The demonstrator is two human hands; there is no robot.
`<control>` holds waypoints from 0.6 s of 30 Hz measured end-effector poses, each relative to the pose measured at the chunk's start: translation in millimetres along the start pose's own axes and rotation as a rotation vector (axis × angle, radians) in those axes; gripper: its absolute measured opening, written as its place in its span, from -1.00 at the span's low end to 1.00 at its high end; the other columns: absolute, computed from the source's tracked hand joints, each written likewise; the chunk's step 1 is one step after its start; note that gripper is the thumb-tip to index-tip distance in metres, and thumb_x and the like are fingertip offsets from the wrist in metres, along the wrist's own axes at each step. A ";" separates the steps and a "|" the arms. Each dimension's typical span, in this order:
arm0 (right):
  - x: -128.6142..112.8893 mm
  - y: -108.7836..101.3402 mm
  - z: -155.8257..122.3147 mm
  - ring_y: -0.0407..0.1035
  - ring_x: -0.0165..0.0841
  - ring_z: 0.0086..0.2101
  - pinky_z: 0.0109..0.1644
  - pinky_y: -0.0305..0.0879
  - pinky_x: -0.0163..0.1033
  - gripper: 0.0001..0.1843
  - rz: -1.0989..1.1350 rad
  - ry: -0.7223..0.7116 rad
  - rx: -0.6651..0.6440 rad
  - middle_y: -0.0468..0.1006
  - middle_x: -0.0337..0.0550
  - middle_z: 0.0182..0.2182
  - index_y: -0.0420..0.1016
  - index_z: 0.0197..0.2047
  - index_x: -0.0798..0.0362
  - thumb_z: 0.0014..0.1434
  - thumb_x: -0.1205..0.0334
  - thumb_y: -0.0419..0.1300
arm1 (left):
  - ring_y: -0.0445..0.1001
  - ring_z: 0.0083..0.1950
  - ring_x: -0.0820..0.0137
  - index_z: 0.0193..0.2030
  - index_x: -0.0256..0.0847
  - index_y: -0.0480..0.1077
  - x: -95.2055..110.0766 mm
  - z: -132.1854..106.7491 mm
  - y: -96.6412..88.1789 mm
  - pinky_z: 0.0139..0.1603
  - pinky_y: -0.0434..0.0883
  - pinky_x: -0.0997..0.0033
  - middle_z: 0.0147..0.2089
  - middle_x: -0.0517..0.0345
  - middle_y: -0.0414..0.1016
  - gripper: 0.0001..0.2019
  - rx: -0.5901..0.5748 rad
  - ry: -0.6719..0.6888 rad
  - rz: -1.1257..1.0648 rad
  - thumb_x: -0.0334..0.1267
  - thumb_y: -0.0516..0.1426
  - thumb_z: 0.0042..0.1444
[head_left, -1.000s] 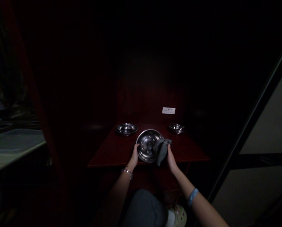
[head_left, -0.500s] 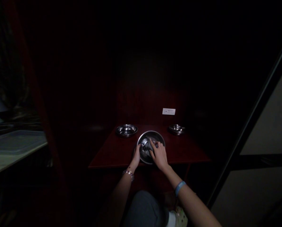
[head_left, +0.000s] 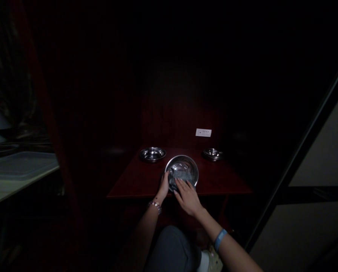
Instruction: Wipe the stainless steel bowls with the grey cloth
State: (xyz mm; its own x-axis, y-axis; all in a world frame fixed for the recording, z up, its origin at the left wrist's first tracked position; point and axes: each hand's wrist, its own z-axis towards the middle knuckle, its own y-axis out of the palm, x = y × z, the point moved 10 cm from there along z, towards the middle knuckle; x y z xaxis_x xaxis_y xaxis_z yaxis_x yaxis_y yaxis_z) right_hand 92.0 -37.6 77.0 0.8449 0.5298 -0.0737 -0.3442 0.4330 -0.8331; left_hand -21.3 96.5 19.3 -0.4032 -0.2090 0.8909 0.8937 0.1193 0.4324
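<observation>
A round shiny metal bowl (head_left: pixel 196 170) is tilted toward me above the front of the dark red table. At its left rim, my left hand (head_left: pixel 163 186) is closed with the thumb over the edge. A grey cloth (head_left: pixel 185 174) lies bunched inside the bowl, reaching toward the left thumb. My right hand (head_left: pixel 188 198) rests on the cloth at the bowl's near side, its fingers stretched out and the thumb apart. The undersides of the fingers are hidden.
On the red table (head_left: pixel 137 185) stand a wide metal dish (head_left: pixel 152 155) at back left and a small stack of metal bowls (head_left: pixel 213 154) at back right. A white socket panel (head_left: pixel 203 132) is on the wall behind. A clear plastic lid or tray (head_left: pixel 23 165) lies on a pale surface at left.
My right hand has drawn back toward the bowl's near rim and its fingers have straightened. The cloth is spread lower in the bowl. My left hand keeps its hold.
</observation>
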 end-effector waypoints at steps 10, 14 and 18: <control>14.2 13.9 12.3 0.00 -0.21 0.36 0.39 0.01 0.08 -0.42 0.002 0.014 -0.100 0.07 -0.06 0.40 0.04 0.43 0.00 0.42 0.04 -0.09 | 0.52 -0.04 0.18 -0.32 -0.23 0.52 6.2 -1.8 -5.2 0.12 0.39 0.23 -0.19 -0.02 0.61 -0.70 0.044 0.005 0.015 -0.01 0.17 -0.02; 12.5 15.0 21.1 -0.03 -0.20 0.37 0.40 -0.01 0.06 -0.41 -0.006 -0.055 -0.117 0.02 -0.07 0.41 0.05 0.43 0.00 0.40 0.03 -0.06 | 0.53 -0.04 0.19 -0.31 -0.23 0.52 8.2 -3.6 -5.3 0.11 0.40 0.23 -0.19 0.00 0.61 -0.71 0.044 -0.005 0.030 -0.03 0.17 -0.02; 16.1 10.2 36.0 -0.07 -0.22 0.38 0.41 -0.05 0.04 -0.42 -0.032 -0.084 -0.098 -0.01 -0.09 0.42 0.10 0.41 0.00 0.40 0.01 -0.06 | 0.54 -0.11 0.20 -0.33 -0.24 0.52 8.8 -5.4 -2.2 0.05 0.43 0.22 -0.25 0.02 0.61 -0.72 0.014 -0.011 0.047 -0.06 0.17 -0.03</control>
State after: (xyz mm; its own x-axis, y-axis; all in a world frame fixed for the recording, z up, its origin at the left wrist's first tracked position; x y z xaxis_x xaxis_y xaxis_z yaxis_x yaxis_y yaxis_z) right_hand 87.3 1.6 87.1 0.8161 0.5779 -0.0030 -0.2723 0.3799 -0.8840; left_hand -25.8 89.2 25.4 -0.3628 -0.1925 0.9118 0.9090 0.1423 0.3917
